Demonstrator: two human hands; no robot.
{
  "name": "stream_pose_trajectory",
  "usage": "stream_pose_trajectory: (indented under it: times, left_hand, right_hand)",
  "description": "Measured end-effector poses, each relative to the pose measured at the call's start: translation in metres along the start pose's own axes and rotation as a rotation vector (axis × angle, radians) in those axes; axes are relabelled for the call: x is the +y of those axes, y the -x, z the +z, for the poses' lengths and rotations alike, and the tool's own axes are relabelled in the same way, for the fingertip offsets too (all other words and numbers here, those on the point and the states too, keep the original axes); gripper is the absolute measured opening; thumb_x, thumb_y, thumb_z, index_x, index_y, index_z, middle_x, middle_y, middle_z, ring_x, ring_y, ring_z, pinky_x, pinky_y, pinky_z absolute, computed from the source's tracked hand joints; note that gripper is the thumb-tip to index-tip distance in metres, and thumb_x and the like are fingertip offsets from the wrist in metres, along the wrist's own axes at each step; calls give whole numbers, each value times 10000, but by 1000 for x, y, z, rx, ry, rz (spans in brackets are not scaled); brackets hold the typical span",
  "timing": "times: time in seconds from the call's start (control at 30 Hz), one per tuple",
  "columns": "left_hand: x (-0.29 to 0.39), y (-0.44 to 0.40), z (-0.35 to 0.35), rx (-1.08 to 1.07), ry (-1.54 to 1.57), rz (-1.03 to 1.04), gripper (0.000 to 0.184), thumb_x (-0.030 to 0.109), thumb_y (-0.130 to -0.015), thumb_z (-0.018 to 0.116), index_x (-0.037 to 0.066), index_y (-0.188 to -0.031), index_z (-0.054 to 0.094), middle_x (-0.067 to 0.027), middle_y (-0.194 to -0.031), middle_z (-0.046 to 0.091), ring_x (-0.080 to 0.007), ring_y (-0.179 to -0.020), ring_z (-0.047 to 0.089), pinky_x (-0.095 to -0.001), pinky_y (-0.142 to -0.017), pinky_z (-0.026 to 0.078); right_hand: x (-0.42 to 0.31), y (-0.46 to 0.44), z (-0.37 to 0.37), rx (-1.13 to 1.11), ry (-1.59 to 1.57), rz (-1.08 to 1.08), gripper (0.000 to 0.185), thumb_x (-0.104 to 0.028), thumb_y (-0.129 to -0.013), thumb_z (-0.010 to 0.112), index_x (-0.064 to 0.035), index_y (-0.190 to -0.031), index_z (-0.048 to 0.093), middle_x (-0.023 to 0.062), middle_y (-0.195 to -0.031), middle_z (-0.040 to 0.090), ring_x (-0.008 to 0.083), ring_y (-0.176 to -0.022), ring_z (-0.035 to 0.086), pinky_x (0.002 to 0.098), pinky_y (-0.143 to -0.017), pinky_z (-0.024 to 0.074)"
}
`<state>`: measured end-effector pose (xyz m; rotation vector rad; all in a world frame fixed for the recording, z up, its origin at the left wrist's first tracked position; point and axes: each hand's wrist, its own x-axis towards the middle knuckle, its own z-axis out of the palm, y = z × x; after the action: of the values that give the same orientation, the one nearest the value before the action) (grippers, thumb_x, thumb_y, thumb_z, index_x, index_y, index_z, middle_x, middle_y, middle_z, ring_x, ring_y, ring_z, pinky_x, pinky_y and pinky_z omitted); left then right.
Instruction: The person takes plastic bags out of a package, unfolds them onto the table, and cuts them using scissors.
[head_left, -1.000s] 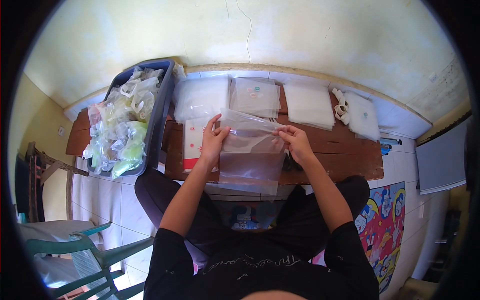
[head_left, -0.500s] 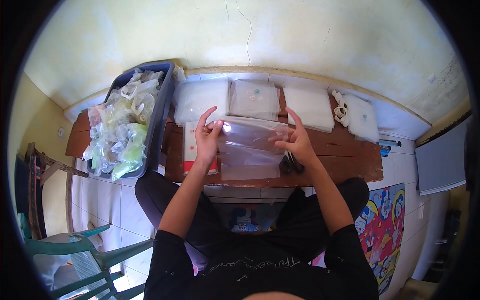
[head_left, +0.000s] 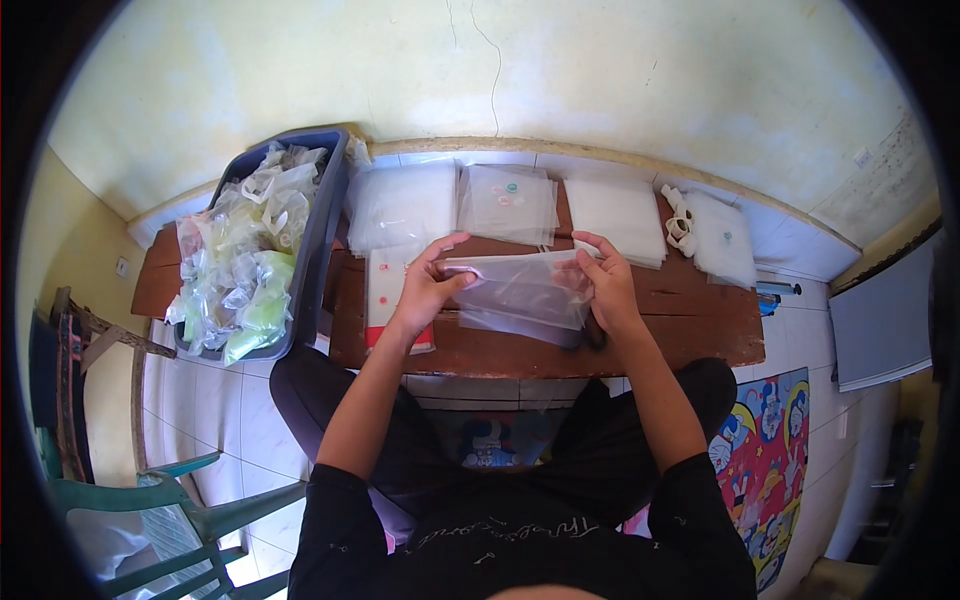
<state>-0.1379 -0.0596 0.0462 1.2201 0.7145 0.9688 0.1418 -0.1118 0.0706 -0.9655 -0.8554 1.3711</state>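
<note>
A clear plastic bag [head_left: 525,290] is stretched between my two hands above the low brown wooden bench [head_left: 680,330]. My left hand [head_left: 432,285] pinches its left upper corner between thumb and fingers. At the right end, my right hand [head_left: 605,280] grips the bag's upper edge. Under the bag's lower right side, dark scissors [head_left: 594,332] lie on the bench, mostly hidden. A white and red packet [head_left: 388,290] rests beside my left hand, partly covered by it.
Stacks of clear plastic bags [head_left: 400,205], [head_left: 615,215] line the bench's back edge, beside a rolled white strip [head_left: 679,225]. A dark blue tub [head_left: 325,220] full of crumpled plastic bags stands at left. A green chair [head_left: 180,510] is lower left; a colourful mat [head_left: 770,450] lies right.
The bag has been raised and folded or bunched at its top edge. My right hand has closed on its right end, and my left hand has shifted slightly right.
</note>
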Motion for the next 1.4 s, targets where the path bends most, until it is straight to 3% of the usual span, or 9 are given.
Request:
stream_pose_trajectory:
  times: [0.3, 0.6, 0.67, 0.73, 0.8, 0.87, 0.93, 1.03, 1.4]
  left_hand:
    - [12, 0, -4, 161, -10, 152, 358, -37, -870, 657, 16, -1215, 577, -121, -952, 715, -155, -902, 681, -270, -845, 524]
    - [20, 3, -12, 247, -411, 244, 258, -65, -831, 688, 0, -1080, 660, -106, -995, 707, -139, -935, 655, -254, -842, 508]
    - [18, 3, -20, 249, -564, 269, 263, -74, -819, 696, 3, -1068, 667, -104, -1038, 696, -141, -974, 640, -256, -856, 496]
    - [16, 0, -25, 275, -698, 626, 274, 31, -837, 727, 24, -1102, 659, -94, -1141, 653, -143, -1059, 595, -271, -903, 464]
    - [15, -6, -21, 253, -457, 619, 302, 98, -853, 726, 20, -1135, 649, -97, -1143, 647, -154, -1053, 599, -282, -901, 467]
    - [14, -7, -13, 230, -217, 606, 344, 164, -869, 725, 17, -1167, 640, -101, -1145, 642, -166, -1047, 602, -293, -900, 470]
    - [9, -1, -8, 26, 118, 268, 440, 307, -891, 702, 5, -1199, 615, -99, -1122, 648, -162, -1014, 603, -297, -897, 464]
    - [-8, 2, -6, 49, -64, 34, 493, 360, -892, 697, -4, -1210, 603, -88, -1106, 649, -147, -994, 595, -302, -882, 468]
    - [-7, 1, 7, 231, -17, 113, 199, 182, -970, 603, -1, -992, 678, -17, -873, 684, -76, -775, 588, -242, -705, 475]
  right_hand:
    - [-7, 2, 1, -206, 310, -92, 434, 46, -810, 698, 8, -1211, 537, 118, -922, 690, 159, -822, 679, 268, -764, 543]
    - [-11, 4, 1, -28, 723, -105, 144, 28, -804, 700, 57, -942, 673, 90, -881, 718, 115, -819, 668, 238, -741, 521]
    - [-8, 6, 5, 98, 961, -562, 96, -12, -822, 699, 61, -880, 678, 62, -873, 719, 112, -825, 652, 254, -731, 516]
    - [-19, 7, 15, 88, 963, -697, 105, -37, -847, 687, 57, -893, 675, 58, -857, 711, 113, -807, 639, 255, -718, 510]
    - [-21, 9, 19, 79, 963, -832, 120, -63, -872, 675, 53, -905, 672, 53, -841, 703, 113, -789, 626, 255, -706, 503]
    - [-18, 15, 20, 38, 545, -432, 129, -60, -944, 587, 46, -933, 659, 88, -895, 684, 115, -804, 630, 241, -726, 499]
    - [-12, 13, 18, 55, 463, -378, 158, -76, -965, 559, 50, -945, 651, 89, -881, 683, 120, -792, 634, 245, -734, 505]
    - [-4, 9, 14, 47, 304, -292, 212, -108, -996, 518, 57, -949, 642, 94, -871, 687, 128, -781, 646, 253, -741, 516]
    - [-14, 13, 25, 113, 203, -303, 149, -65, -972, 546, 57, -984, 630, 107, -855, 689, 160, -803, 678, 281, -751, 552]
